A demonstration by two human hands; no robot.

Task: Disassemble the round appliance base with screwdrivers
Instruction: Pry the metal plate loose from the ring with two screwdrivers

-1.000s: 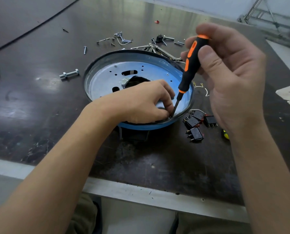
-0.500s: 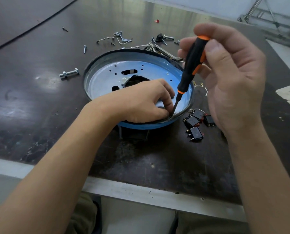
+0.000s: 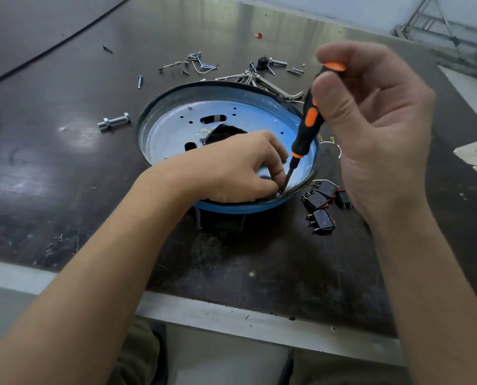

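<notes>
The metal front edge of the dark table [image 3: 259, 259] is crossed by both forearms. A cluster of small black switches [image 3: 322, 202] lies just right of the round appliance base [image 3: 173, 132], partly hidden by the right wrist.

The base sits at mid-table, open side up: a shallow blue dish with a dark rim and a silvery perforated plate with a large dark cut-out. Its near part is covered by the left hand [image 3: 231, 168], whose fingers are curled at the tool's tip; whether anything is pinched there cannot be told.

The black-and-orange screwdriver [image 3: 307, 126] is gripped at its handle by the right hand [image 3: 378, 129], with the tip set by the near-right inner rim.

A bolt [image 3: 114, 122] lies left of the base. Behind it, loose screws and metal parts [image 3: 201, 63] are scattered, and a black cable [image 3: 65, 43] runs across the far left corner.
</notes>
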